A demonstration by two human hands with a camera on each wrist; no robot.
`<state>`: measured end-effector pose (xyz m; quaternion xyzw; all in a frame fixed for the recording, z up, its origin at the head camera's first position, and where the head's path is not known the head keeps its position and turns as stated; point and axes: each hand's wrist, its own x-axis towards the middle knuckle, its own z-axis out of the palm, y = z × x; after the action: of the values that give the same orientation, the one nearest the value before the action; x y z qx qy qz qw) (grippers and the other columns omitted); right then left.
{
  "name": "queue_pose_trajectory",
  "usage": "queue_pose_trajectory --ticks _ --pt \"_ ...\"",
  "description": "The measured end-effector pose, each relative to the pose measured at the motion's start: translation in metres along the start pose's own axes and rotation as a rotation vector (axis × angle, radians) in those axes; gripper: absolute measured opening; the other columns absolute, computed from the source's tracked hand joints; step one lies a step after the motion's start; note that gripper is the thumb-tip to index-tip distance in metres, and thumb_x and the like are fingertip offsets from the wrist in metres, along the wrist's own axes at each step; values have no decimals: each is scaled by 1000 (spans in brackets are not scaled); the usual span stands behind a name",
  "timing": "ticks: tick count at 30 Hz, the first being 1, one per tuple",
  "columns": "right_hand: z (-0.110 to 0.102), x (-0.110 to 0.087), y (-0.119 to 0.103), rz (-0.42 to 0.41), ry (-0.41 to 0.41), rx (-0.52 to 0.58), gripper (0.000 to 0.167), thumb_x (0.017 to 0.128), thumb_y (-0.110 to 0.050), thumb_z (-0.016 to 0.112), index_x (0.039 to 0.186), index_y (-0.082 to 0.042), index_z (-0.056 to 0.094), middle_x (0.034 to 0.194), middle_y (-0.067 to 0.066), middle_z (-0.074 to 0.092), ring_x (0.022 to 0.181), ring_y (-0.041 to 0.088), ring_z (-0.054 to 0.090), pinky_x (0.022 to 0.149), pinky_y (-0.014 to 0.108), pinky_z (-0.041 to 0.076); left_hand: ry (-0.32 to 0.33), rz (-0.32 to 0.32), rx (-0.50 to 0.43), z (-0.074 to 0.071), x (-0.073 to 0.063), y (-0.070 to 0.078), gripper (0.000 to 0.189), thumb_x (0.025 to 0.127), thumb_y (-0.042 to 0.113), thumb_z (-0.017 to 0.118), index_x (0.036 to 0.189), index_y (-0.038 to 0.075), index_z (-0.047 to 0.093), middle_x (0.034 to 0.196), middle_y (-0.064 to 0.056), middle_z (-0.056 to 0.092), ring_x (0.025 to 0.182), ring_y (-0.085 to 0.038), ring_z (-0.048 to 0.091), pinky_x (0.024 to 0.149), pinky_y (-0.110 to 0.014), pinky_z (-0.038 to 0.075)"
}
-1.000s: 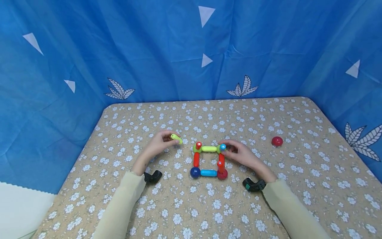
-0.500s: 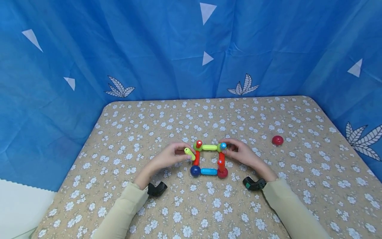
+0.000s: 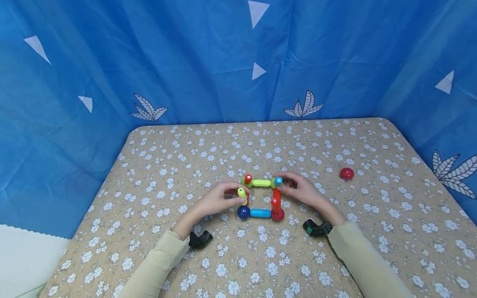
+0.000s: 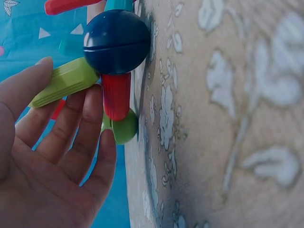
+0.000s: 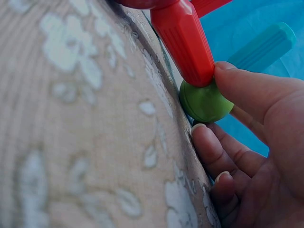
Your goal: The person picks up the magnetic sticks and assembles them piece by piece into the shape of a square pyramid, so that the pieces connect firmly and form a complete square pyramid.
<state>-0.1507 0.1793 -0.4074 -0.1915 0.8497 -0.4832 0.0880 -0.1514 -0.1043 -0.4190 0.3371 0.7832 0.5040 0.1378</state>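
Observation:
My left hand (image 3: 220, 199) pinches a yellow-green magnetic rod (image 3: 242, 196) between thumb and fingers. The rod stands tilted, its lower end right at the dark blue ball (image 4: 116, 42), the front left corner of a square frame. Across from it, my right hand (image 3: 301, 191) grips the green ball (image 5: 204, 102) at the back right corner, thumb on one side and fingers on the other. A blue rod (image 5: 263, 47) rises from that ball. Red rods stand up at the back left and front right; the front right one (image 3: 275, 205) sits on a red ball (image 3: 278, 215).
A light blue rod (image 3: 261, 213) forms the frame's front side and a yellow-green rod (image 3: 261, 183) its back. One loose red ball (image 3: 347, 173) lies to the right on the flowered tablecloth (image 3: 186, 161). Blue curtain (image 3: 208, 62) closes off the back and sides.
My left hand has carried the yellow-green rod rightward and toward me, from beside the frame to the dark blue ball, turning it more upright. The right hand stays at the green ball.

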Motion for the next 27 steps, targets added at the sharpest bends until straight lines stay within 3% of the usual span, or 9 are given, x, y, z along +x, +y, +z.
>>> queue_pose_trajectory --ticks 12,16,19,23,27 --pt "0 1 2 0 7 -2 35 90 -5 63 123 3 56 99 11 55 76 26 49 62 33 41 -13 -14 6 4 1 0 28 88 12 67 113 0 64 102 -7 65 93 -13 61 85 -30 48" --pt "3 7 25 -1 12 -7 36 90 -12 64 125 -3 58 101 9 56 77 23 50 63 33 42 -25 -3 -20 2 -1 15 29 88 6 66 114 -5 61 103 -14 64 94 -20 61 85 -35 48" --pt "5 10 40 -1 15 -18 37 90 -17 65 125 -9 59 102 5 56 77 20 50 64 33 42 -35 -3 -31 2 -2 16 32 87 3 66 116 -6 59 105 -17 63 96 -26 61 85 -40 48" --pt "5 10 40 -7 14 -28 36 90 -20 66 124 -10 59 99 4 56 77 21 50 64 34 43 -66 -25 -30 4 -3 3 37 86 7 68 122 0 58 107 -12 62 97 -20 60 85 -35 48" --pt "5 10 41 -18 15 -37 37 90 -21 66 124 -10 59 98 4 56 76 20 50 63 34 42 -87 -33 1 6 -3 3 39 88 11 66 125 3 56 106 -7 61 96 -16 59 85 -30 48"
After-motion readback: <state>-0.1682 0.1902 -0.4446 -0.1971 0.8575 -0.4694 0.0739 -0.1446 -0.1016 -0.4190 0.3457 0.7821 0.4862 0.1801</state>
